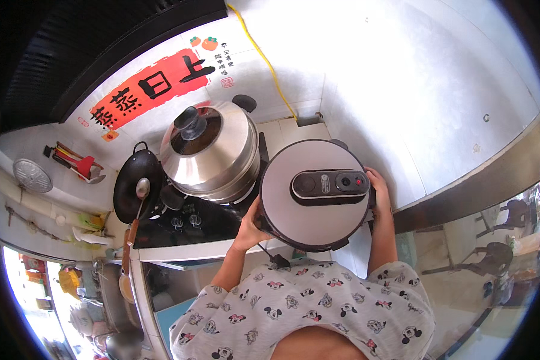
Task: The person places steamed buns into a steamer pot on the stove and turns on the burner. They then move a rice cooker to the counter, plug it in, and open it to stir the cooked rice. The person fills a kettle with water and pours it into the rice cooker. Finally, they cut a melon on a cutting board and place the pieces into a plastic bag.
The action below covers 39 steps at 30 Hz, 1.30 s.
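An electric pressure cooker (276,166), with a grey round lid and a black handle on top, is between my two hands. My left hand (248,228) grips its left side, fingers partly hidden by the body. My right hand (379,189) holds the side handle on its right. A black power cord with a plug (279,261) hangs at the cooker's lower left, against the patterned shirt. Whether the cooker rests on the counter or is lifted, I cannot tell.
Left of the cooker, a lidded steel steamer pot (234,148) stands on the black gas hob (207,229). A black wok (126,189) with a metal ladle (142,189) is farther left. Utensils (78,164) hang on the wall. A yellow cable (265,58) runs down the tiles behind.
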{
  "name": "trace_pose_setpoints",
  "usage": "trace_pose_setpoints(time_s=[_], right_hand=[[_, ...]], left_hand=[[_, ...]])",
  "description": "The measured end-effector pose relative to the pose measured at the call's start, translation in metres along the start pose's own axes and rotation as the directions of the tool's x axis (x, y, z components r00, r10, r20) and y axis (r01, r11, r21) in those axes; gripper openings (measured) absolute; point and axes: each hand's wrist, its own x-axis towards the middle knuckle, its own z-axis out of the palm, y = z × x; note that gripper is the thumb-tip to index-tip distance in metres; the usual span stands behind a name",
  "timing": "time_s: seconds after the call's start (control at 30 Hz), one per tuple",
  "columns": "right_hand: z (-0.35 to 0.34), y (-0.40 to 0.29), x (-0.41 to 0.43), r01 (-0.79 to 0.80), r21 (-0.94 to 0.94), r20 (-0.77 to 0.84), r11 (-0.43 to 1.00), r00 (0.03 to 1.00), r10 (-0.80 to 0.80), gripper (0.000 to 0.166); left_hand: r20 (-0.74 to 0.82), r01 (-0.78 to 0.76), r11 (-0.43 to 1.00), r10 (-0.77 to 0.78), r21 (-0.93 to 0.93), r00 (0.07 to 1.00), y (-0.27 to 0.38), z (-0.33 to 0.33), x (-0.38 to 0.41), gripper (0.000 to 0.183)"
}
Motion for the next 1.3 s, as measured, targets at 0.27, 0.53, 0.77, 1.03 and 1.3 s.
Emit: trace_pose_setpoints(time_s=[0.27, 0.53, 0.77, 1.03, 1.3], right_hand=[[-0.013, 0.013, 0.018, 0.032, -0.011, -0.052, 0.999, 0.998, -0.032, 0.036], [-0.009, 0.013, 0.012, 0.016, -0.122, -0.116, 0.992, 0.993, -0.030, 0.040], [-0.016, 0.027, -0.010, 0.003, -0.154, -0.246, 0.988, 0.968, -0.041, 0.049], [0.010, 0.030, -0.031, 0.107, -0.017, -0.417, 0.994, 0.903, -0.104, 0.037], [0.017, 0.034, -0.028, 0.150, 0.014, -0.432, 0.989, 0.893, -0.129, 0.042]], left_hand=[[-0.005, 0.011, 1.000, -0.011, 0.010, 1.000, -0.002, 0.005, 0.020, 0.115], [0.061, 0.048, 0.997, -0.051, 0.053, 0.997, -0.004, 0.004, 0.018, 0.120], [-0.054, 0.180, 0.981, -0.176, 0.070, 0.983, 0.007, 0.016, 0.001, 0.120], [-0.127, -0.023, 0.880, 0.094, 0.475, 0.987, -0.017, 0.035, -0.011, 0.116], [-0.081, -0.104, 0.893, 0.154, 0.437, 0.985, -0.029, 0.021, 0.008, 0.115]])
